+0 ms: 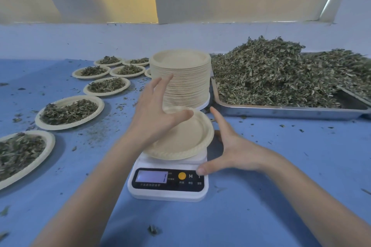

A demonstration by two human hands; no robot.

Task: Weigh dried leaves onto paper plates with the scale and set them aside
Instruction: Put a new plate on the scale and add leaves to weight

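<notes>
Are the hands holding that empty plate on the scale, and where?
Nothing is held. The left hand hovers open over the empty plate, and the right hand is open beside the scale, thumb at its buttons.

Two bare hands are over the table, the left hand and the right hand. There is one scale with one empty paper plate on it, and one tall stack of plates behind, too many to count. I count seven filled plates in plain sight on the left, and the edge of an eighth shows beside the stack. One metal tray holds one big heap of dried leaves.
</notes>
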